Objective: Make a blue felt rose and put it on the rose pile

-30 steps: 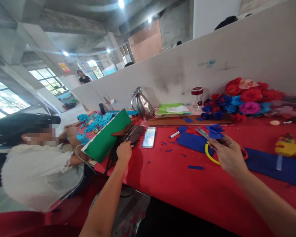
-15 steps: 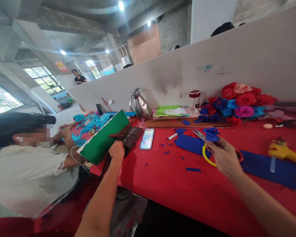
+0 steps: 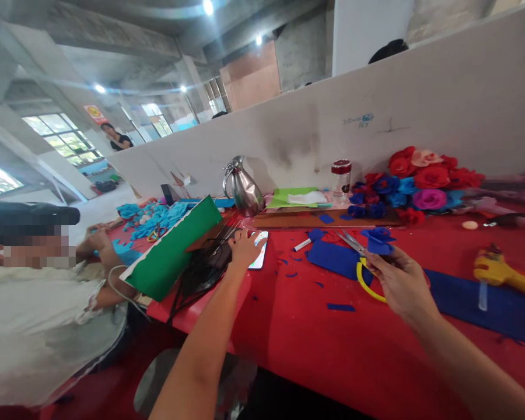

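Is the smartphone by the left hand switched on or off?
On. The white-edged smartphone lies flat on the red tablecloth, its screen lit with colours, and the left hand rests on its near edge.

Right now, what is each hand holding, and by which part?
The right hand holds scissors by their yellow and red handles. The left hand holds nothing; its fingers rest on the phone.

1. My scissors (image 3: 367, 265) have one yellow handle loop and one red.
2. The felt flower (image 3: 378, 240) I pinch is deep blue.
3. The table cover (image 3: 315, 344) is plain red.
4. The felt sheet (image 3: 175, 251) is green, white-edged.
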Demonstrator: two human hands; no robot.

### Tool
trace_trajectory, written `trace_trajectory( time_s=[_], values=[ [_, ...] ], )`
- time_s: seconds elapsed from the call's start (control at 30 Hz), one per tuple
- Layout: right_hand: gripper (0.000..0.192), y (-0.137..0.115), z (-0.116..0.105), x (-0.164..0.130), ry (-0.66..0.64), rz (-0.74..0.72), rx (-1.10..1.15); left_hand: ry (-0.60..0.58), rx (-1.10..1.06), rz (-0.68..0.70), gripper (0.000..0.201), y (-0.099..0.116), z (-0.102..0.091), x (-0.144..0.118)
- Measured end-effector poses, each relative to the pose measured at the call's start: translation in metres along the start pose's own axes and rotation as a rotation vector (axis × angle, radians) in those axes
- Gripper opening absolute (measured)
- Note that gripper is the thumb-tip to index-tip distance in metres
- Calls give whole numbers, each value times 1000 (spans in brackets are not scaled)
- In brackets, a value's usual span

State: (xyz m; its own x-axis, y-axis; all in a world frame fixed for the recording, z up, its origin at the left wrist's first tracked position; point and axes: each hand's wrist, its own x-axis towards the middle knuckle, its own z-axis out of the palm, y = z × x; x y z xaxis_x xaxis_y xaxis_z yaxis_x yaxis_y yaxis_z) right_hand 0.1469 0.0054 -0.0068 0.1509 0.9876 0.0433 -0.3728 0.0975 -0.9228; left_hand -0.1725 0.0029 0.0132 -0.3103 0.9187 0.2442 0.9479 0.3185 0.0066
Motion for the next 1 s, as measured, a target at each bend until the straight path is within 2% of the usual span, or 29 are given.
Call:
trace_trajectory(
  time_s=[0.17, 0.23, 0.37, 0.53, 0.63, 0.8, 1.0],
  values=[
    [32, -1, -1, -1, 9, 31, 10, -115, -8, -34, 51, -1, 6, 8],
    [32, -1, 0, -2, 12, 35, 12, -101, -14, -40, 50, -2, 5, 8],
    [30, -2, 0, -2, 12, 34, 19, 89, -125, -112, 45, -6, -6, 4],
    [28, -3, 0, -1, 12, 30, 19, 335, -412, -387, 37, -27, -14, -20],
    [28, -3, 0, -2, 14, 32, 27, 367, -458, -420, 37, -40, -5, -46],
    [26, -3, 2, -2, -16, 23, -9, 227, -309, -262, 39, -39, 10, -81],
    [31, -6, 5, -4, 22, 54, 19, 134, -88, -36, 38, -22, 9, -92]
  ],
)
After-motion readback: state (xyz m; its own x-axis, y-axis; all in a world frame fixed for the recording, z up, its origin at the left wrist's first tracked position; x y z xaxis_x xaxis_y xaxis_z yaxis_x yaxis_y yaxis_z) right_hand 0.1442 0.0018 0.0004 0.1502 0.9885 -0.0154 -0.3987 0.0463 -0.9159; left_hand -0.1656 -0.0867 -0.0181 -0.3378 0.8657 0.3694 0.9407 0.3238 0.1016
